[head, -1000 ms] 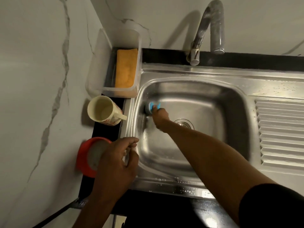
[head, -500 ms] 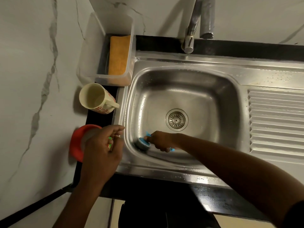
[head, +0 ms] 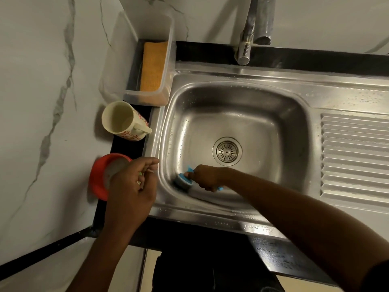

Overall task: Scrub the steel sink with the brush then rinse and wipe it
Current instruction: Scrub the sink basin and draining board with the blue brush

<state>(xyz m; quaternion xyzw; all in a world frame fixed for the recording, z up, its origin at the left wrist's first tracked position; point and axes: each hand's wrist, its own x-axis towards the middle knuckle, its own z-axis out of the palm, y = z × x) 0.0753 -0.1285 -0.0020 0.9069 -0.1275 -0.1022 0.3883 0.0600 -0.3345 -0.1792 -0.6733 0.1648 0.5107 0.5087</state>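
My brush (head: 185, 179) sits low in the sink (head: 248, 123), its round blue head pressed into the near left corner of the basin where floor curves up into wall. My right hand (head: 205, 177) is wrapped tight around the blue handle, fingers curled closed on it, with a bit of handle poking out past my palm on the near side. The drain (head: 227, 151) lies just beyond my knuckles, uncovered. Water beads dot the left wall of the basin and the near rim.

My left hand (head: 132, 186) hovers over the sink's left edge, fingers bent inward and pinched together around something small and greenish; I cannot tell what it is. Under that hand stands a red tub (head: 99, 178), partly hidden. Further back along the dark counter is a cream mug (head: 123, 121) with red marks, tipped so its mouth faces me, handle toward the sink. Behind it a clear plastic box (head: 166, 81) holds an orange sponge (head: 153, 66). The tap (head: 252, 28) rises at the back, and the ribbed draining board (head: 355, 157) stretches off right.
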